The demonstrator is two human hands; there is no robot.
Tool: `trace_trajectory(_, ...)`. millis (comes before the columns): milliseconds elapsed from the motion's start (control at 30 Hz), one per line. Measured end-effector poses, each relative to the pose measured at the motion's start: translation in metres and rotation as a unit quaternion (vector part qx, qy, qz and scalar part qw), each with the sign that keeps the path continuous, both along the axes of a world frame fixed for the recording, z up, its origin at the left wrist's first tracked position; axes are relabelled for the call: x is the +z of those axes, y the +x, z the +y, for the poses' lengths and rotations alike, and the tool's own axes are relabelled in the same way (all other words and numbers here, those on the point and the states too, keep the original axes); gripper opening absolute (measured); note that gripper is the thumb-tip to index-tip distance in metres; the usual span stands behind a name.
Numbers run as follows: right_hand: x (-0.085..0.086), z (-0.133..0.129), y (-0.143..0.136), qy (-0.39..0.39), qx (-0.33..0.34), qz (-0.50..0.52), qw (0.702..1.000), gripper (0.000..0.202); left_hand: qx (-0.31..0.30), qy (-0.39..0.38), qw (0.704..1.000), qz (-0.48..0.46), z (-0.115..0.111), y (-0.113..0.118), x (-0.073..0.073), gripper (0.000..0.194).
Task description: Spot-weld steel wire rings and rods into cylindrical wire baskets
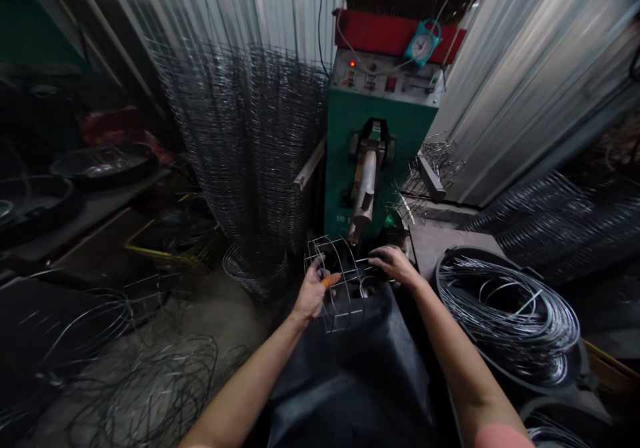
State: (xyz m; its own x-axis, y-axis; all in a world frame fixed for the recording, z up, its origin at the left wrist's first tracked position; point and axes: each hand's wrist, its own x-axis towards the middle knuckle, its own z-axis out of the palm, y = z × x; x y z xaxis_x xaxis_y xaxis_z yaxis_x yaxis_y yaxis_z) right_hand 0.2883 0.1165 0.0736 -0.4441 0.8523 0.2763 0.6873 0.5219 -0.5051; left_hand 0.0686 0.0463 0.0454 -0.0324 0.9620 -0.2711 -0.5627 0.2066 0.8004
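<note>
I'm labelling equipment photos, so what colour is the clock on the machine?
Light blue casing around a pale face; the clock shows in the head view.

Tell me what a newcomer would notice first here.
Probably the green machine ahead, its red light lit and a turquoise clock near its top. Then the tall wirework stacks to its left, and the bright wire coil in a dark tub at right. In front of the machine, the left hand holds an open wire frame.

Both forearms (pixel 255 381) reach forward, bare, and angle inward. The left hand (pixel 310 295) curls its fingers (one tip (pixel 331 280) looks orange); the right hand (pixel 393 263) points its fingers leftward.
</note>
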Motion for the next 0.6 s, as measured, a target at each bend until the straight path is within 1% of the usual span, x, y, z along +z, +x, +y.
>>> trace_trajectory(67, -0.005, 0.006, -0.002, -0.029, 0.006, 0.052, 0.998, 0.026, 0.008, 0.002, 1.000, -0.002, 0.006, -0.002, 0.000, 0.072)
trace_trajectory(133, -0.006, 0.007, -0.005, -0.015, 0.000, 0.079, 0.997, 0.025, 0.012, 0.000, 1.000, -0.003, 0.012, -0.002, 0.000, 0.067)
trace_trajectory(233, -0.005, 0.008, -0.009, 0.015, 0.005, 0.072, 0.997, 0.025, 0.017, -0.012, 1.000, -0.004, 0.020, 0.001, 0.000, 0.063)
trace_trajectory(333, -0.006, 0.013, -0.010, 0.033, -0.004, 0.061, 0.998, 0.025, 0.021, -0.027, 0.999, -0.008, 0.025, 0.004, 0.001, 0.061)
trace_trajectory(467, -0.009, 0.021, -0.007, 0.038, -0.012, 0.052, 0.998, 0.024, 0.022, -0.039, 0.999, -0.012, 0.030, 0.007, 0.001, 0.060)
trace_trajectory(600, -0.009, 0.029, -0.006, 0.039, -0.015, 0.047, 0.998, 0.024, 0.027, -0.037, 0.999, -0.022, 0.037, 0.009, -0.003, 0.059)
